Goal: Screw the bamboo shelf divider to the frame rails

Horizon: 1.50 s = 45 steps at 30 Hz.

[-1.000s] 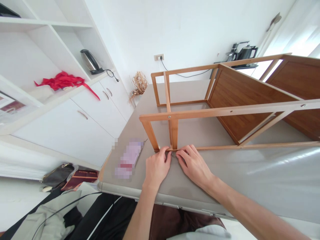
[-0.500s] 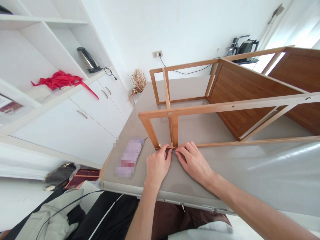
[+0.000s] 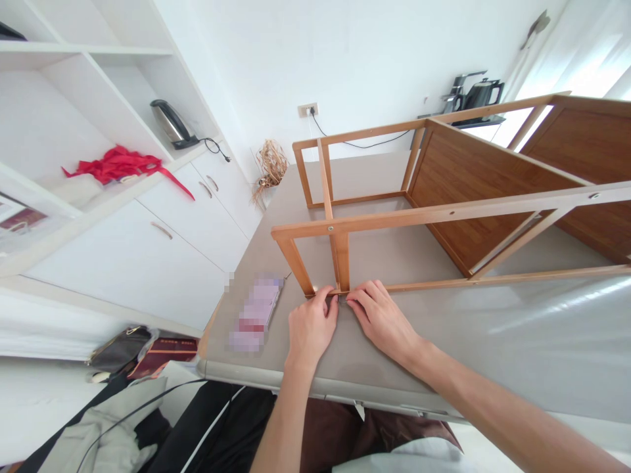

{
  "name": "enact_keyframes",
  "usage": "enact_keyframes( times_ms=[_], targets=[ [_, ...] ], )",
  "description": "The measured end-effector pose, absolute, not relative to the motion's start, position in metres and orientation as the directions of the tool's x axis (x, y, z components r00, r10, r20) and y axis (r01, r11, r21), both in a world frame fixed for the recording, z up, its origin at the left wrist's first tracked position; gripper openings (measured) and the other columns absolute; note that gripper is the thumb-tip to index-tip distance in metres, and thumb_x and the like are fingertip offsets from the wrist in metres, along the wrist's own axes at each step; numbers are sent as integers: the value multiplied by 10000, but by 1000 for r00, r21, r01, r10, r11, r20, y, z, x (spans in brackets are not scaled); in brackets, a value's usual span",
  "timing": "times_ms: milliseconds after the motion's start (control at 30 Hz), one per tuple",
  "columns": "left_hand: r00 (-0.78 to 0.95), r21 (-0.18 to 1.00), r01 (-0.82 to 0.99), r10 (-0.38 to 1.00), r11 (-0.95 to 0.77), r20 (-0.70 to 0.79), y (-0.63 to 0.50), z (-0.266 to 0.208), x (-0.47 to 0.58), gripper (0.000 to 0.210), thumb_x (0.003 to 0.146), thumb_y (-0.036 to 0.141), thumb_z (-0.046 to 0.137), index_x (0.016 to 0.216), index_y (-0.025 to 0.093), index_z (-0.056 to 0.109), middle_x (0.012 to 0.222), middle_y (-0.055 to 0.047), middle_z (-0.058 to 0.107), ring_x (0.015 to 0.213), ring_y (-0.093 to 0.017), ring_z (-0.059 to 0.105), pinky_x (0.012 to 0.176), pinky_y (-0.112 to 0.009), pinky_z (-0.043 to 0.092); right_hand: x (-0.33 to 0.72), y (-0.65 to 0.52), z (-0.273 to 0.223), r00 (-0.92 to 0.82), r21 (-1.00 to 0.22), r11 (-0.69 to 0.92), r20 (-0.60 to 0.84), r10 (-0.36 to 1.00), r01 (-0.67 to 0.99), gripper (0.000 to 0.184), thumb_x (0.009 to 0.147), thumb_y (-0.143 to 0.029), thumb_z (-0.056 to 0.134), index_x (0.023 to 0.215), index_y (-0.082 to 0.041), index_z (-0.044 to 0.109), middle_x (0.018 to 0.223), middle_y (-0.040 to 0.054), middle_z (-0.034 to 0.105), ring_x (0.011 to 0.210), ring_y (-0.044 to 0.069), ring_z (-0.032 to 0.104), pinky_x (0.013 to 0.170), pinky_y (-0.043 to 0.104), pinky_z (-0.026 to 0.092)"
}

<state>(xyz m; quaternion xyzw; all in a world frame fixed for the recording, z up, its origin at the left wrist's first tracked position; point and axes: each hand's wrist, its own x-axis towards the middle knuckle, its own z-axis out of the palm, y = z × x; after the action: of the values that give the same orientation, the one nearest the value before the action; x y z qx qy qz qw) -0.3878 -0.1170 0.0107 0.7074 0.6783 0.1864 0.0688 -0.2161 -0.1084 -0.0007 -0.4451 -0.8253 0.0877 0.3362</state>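
A wooden shelf frame lies on its side on the grey-topped table. At its near lower corner, my left hand is closed with its fingers on the bottom rail beside the crossbar's end. My right hand sits just to the right, thumb and forefinger pinched together close to the same joint. A tiny dark or metallic bit shows between the two hands, too small to name. Higher up, a screw head marks the upper rail above the crossbar.
Left of my hands lies a blurred-out, phone-like flat object. White shelves at left hold a kettle and red ribbon. Dried stalks stand past the table's far left corner. A black kettle is at the back right.
The view has shifted slightly. Both hands stay at the same joint, with at most a tiny movement of the right fingers.
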Motion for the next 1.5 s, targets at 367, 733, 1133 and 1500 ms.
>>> enact_keyframes(
  times_ms=[367,733,1133,1500],
  targets=[
    [6,351,934,987,-63,161,-117,9,-389,230,960,361,546,1149,322,670,680,42,692,636,-148,651,573,-252,270,-220,-111,-2,-412,-344,595,475,777,726,197,995,-149,431,967,-181,622,955,88,577,878,217,480,816,370,469],
    [-12,365,930,991,-38,132,-116,11,-388,223,951,353,565,1141,316,675,654,41,677,627,-144,652,564,-249,268,-220,-112,-4,-400,-330,577,471,786,747,196,992,-136,437,960,-176,626,946,87,578,887,217,473,820,370,468],
    [-10,361,931,986,-50,163,-117,9,-387,231,955,357,551,1150,321,668,669,42,686,636,-149,656,569,-250,271,-219,-112,-3,-379,-363,581,494,783,728,179,992,-152,452,952,-178,624,922,82,576,864,216,491,790,372,472],
    [-25,366,930,991,-24,130,-116,14,-386,257,949,362,563,1174,305,674,648,37,675,636,-145,651,567,-245,272,-219,-111,-4,-378,-324,579,510,773,748,184,985,-164,456,914,-185,624,897,79,576,850,219,479,797,371,453]
  ],
)
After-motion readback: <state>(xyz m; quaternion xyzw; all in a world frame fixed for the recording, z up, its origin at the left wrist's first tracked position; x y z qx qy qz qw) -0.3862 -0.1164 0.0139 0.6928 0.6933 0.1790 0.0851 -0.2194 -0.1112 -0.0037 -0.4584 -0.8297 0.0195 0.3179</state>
